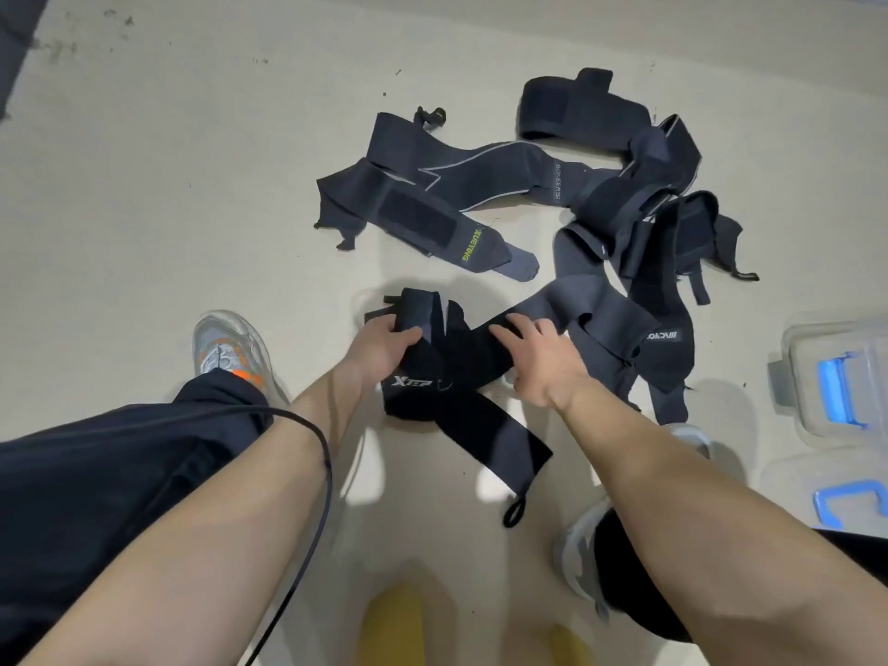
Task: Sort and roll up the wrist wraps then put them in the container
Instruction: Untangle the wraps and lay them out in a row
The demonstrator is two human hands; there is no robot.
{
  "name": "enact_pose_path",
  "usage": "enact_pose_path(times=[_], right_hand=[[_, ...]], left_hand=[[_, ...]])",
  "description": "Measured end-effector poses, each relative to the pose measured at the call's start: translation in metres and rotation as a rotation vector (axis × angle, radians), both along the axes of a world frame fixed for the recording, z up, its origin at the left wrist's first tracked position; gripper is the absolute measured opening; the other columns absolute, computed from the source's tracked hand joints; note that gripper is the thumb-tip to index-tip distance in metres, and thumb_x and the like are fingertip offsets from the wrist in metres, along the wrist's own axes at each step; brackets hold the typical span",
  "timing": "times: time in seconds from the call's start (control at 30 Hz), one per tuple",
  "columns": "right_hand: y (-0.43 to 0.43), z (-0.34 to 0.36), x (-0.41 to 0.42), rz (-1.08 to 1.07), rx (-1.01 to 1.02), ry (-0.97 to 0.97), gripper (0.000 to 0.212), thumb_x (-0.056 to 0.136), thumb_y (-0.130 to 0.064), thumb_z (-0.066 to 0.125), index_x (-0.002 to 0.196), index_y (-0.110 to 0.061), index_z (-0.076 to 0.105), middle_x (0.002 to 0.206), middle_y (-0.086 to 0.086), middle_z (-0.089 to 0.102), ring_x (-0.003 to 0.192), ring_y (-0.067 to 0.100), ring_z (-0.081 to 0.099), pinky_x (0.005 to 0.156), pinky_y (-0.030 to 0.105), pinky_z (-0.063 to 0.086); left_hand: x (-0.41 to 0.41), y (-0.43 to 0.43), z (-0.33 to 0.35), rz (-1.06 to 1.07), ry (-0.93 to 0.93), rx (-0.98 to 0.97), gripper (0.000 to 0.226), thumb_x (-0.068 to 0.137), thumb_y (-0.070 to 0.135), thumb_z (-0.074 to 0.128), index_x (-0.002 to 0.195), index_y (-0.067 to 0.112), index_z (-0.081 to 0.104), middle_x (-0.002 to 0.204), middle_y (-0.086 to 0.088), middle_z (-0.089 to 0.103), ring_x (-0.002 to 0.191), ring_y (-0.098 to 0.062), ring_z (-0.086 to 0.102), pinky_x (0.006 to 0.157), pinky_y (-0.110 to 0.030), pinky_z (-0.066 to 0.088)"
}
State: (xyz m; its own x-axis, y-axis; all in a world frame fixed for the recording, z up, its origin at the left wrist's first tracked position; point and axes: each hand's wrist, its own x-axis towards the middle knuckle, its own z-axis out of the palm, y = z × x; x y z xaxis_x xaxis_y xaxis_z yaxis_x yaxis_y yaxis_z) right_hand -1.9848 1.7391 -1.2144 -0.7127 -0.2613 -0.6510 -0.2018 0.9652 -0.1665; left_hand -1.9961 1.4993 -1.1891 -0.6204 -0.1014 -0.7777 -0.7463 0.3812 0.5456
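Note:
Several dark wrist wraps lie tangled on the pale floor. A black wrap with a white logo [435, 391] lies nearest to me, its loop end trailing toward me. My left hand [384, 343] grips the folded end of a grey-black wrap [418, 305] just beyond it. My right hand [533, 353] rests with straight fingers on a grey strap [576, 300] that runs off to the right. A wrap with green lettering [432, 218] lies farther out, and a heap of wraps [644, 204] sits at the far right. The clear container with blue clips [836, 377] stands at the right edge.
My left shoe [230, 348] and dark trouser leg are at the left, my right shoe [581, 555] at the lower right. A thin black cable [326, 454] crosses my left forearm. A clear lid with a blue clip [845, 502] lies near the container.

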Motion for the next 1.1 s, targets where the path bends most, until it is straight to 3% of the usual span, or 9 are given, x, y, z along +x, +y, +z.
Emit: enact_pose_path(times=[0.13, 0.33, 0.4, 0.5, 0.63, 0.73, 0.83, 1.0, 1.1], right_hand=[[-0.016, -0.022, 0.008, 0.103, 0.098, 0.071, 0.103, 0.081, -0.007, 0.069, 0.161, -0.025, 0.006, 0.158, 0.003, 0.024, 0.129, 0.032, 0.039, 0.097, 0.039, 0.044], [-0.018, -0.012, -0.005, -0.007, -0.128, 0.122, 0.062, 0.096, -0.011, 0.041, 0.15, -0.04, 0.035, 0.126, -0.001, 0.062, 0.109, 0.031, 0.057, 0.082, 0.036, 0.046], [-0.013, 0.005, -0.013, -0.124, -0.194, 0.027, 0.054, 0.097, -0.016, 0.04, 0.142, -0.044, 0.044, 0.115, 0.002, 0.068, 0.105, 0.033, 0.062, 0.082, 0.038, 0.051], [-0.001, 0.024, -0.026, -0.295, -0.328, -0.034, 0.057, 0.093, -0.012, 0.041, 0.139, -0.044, 0.055, 0.125, -0.004, 0.07, 0.112, 0.026, 0.064, 0.094, 0.037, 0.052], [0.01, 0.051, -0.042, -0.4, -0.476, -0.097, 0.048, 0.092, -0.007, 0.048, 0.129, -0.03, 0.069, 0.128, -0.011, 0.069, 0.115, 0.013, 0.063, 0.096, 0.023, 0.042], [0.008, 0.067, -0.045, -0.399, -0.529, -0.078, 0.04, 0.094, -0.012, 0.05, 0.118, -0.032, 0.074, 0.12, -0.013, 0.072, 0.113, 0.012, 0.063, 0.099, 0.026, 0.045], [0.004, 0.078, -0.043, -0.459, -0.582, -0.005, 0.037, 0.096, -0.016, 0.046, 0.105, -0.032, 0.077, 0.105, -0.011, 0.075, 0.101, 0.015, 0.066, 0.087, 0.028, 0.051], [0.007, 0.085, -0.042, -0.641, -0.621, 0.098, 0.038, 0.096, -0.017, 0.044, 0.113, -0.031, 0.075, 0.105, -0.012, 0.073, 0.103, 0.014, 0.063, 0.086, 0.027, 0.045], [0.008, 0.081, -0.043, -0.721, -0.636, 0.122, 0.035, 0.092, -0.023, 0.047, 0.104, -0.033, 0.078, 0.099, -0.014, 0.076, 0.1, 0.014, 0.067, 0.089, 0.031, 0.051]], left_hand=[[0.007, -0.001, -0.013, 0.082, -0.011, 0.029, 0.023, 0.102, 0.019, 0.059, 0.112, 0.001, 0.069, 0.11, -0.018, 0.075, 0.102, -0.037, 0.072, 0.093, -0.046, 0.056], [0.0, -0.001, -0.009, 0.105, 0.025, 0.057, 0.019, 0.1, 0.02, 0.061, 0.106, 0.005, 0.071, 0.108, -0.018, 0.075, 0.102, -0.038, 0.071, 0.094, -0.048, 0.055], [-0.003, -0.003, -0.001, 0.161, 0.045, 0.083, 0.015, 0.097, 0.02, 0.06, 0.095, 0.01, 0.071, 0.098, -0.016, 0.076, 0.094, -0.037, 0.072, 0.087, -0.046, 0.057], [-0.009, -0.002, 0.015, 0.256, 0.04, 0.076, 0.016, 0.093, 0.021, 0.055, 0.084, 0.011, 0.065, 0.083, -0.01, 0.07, 0.076, -0.029, 0.063, 0.064, -0.032, 0.049], [-0.01, 0.01, 0.037, 0.106, 0.017, 0.157, 0.017, 0.087, 0.021, 0.056, 0.091, 0.005, 0.063, 0.091, -0.016, 0.067, 0.082, -0.029, 0.062, 0.065, -0.033, 0.051], [0.002, 0.024, 0.041, 0.072, -0.044, 0.347, 0.021, 0.082, 0.028, 0.059, 0.094, 0.011, 0.064, 0.088, -0.011, 0.066, 0.084, -0.026, 0.063, 0.069, -0.032, 0.049], [0.013, 0.033, 0.037, 0.057, -0.082, 0.483, 0.035, 0.075, 0.032, 0.061, 0.102, 0.011, 0.069, 0.092, -0.013, 0.069, 0.087, -0.026, 0.065, 0.074, -0.034, 0.05], [0.014, 0.028, 0.03, -0.024, -0.005, 0.403, 0.048, 0.082, 0.032, 0.062, 0.116, -0.003, 0.068, 0.116, -0.023, 0.072, 0.107, -0.035, 0.07, 0.091, -0.041, 0.052], [0.011, 0.022, 0.034, -0.083, 0.035, 0.365, 0.028, 0.098, 0.02, 0.057, 0.115, 0.0, 0.068, 0.103, -0.013, 0.075, 0.094, -0.025, 0.072, 0.079, -0.031, 0.057]])
